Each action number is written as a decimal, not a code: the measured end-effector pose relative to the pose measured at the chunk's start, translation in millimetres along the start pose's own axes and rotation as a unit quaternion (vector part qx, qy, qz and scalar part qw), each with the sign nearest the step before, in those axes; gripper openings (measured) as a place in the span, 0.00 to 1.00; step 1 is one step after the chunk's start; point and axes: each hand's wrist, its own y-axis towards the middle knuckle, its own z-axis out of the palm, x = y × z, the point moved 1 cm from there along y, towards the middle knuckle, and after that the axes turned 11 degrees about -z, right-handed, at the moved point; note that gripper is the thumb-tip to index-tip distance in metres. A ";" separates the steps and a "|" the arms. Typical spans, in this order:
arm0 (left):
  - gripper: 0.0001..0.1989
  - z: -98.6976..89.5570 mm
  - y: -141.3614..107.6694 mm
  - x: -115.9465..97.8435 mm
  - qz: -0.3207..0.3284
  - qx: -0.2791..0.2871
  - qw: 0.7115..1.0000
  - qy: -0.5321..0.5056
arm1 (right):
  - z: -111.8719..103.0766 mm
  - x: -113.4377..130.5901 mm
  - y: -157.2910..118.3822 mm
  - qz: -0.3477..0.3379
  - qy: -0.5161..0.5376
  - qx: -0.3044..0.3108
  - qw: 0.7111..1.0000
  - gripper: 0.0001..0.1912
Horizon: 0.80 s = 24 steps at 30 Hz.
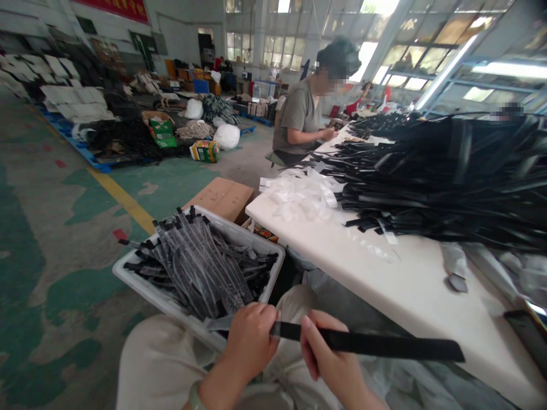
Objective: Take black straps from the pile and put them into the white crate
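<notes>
My left hand (253, 335) is closed around a clear plastic sleeve (219, 323), whose loose end sticks out past my fist. Out of the sleeve's other end runs a flat black strip (397, 345), held level above my lap. My right hand (327, 350) pinches this strip between thumb and fingers, a short way from my left fist. The strip's free end reaches right, in front of the table edge. Just beyond my left hand stands a white plastic bin (273, 273) filled with black strips in clear sleeves (192, 262).
On the white table (299, 239) lie a pile of clear sleeves (299, 193) and a large heap of black strips (427, 176). A cardboard box (222, 196) stands behind the bin. Another person (299, 114) sits working farther along the table. Loaded pallets (102, 165) stand at left.
</notes>
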 end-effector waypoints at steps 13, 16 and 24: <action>0.10 -9.2 9.9 1.9 -0.005 0.028 0.999 -0.021 | -20.1 11.1 4.4 -0.050 0.031 -0.031 0.998 0.19; 0.10 -20.3 20.3 0.0 -0.010 0.035 0.998 -0.044 | 1.9 12.8 23.2 -0.076 0.032 0.064 0.995 0.20; 0.10 -54.1 36.0 6.8 -0.013 0.065 0.989 -0.136 | 39.2 28.2 59.6 -0.025 0.100 0.125 0.987 0.22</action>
